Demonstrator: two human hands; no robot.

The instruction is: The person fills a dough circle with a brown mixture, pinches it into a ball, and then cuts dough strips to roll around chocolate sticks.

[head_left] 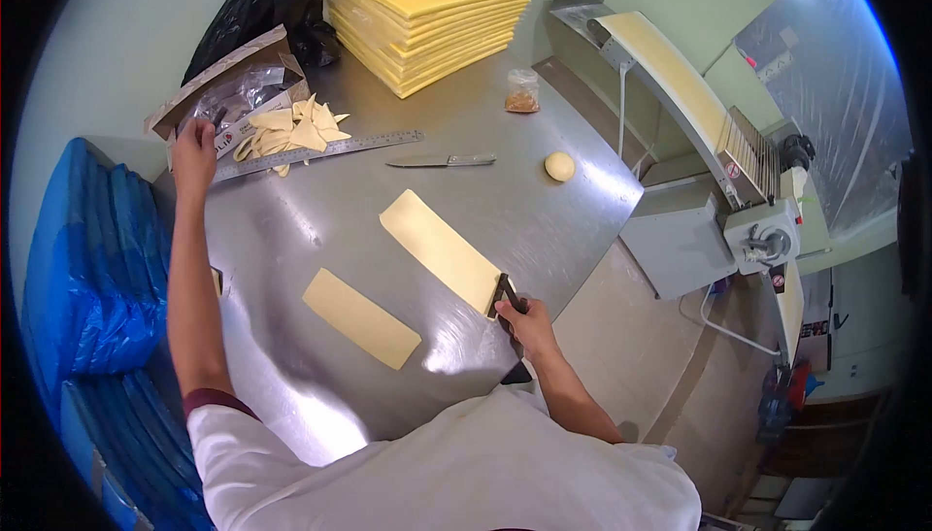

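Note:
My right hand (527, 323) is wrapped around a black T-shaped tool (504, 291), whose head lies across the near right end of a long dough strip (442, 248). A second, shorter dough strip (361, 317) rests on the metal table to the left. At the far left, my left hand (195, 149) is at the front edge of an open cardboard box (233, 84), fingers drawn together; what they hold, if anything, I cannot tell. Right beside that hand are a steel ruler (374, 141) and a pile of dough scraps (291, 131). A knife (447, 160) lies beyond the long strip.
On the metal table (282, 230) are a round dough ball (559, 166) and a small bag of brown powder (522, 91). Yellow slabs (427, 26) are stacked at the back. Blue-wrapped stacks (107, 259) stand left. A dough-sheeting machine (680, 84) stands right, past the table edge.

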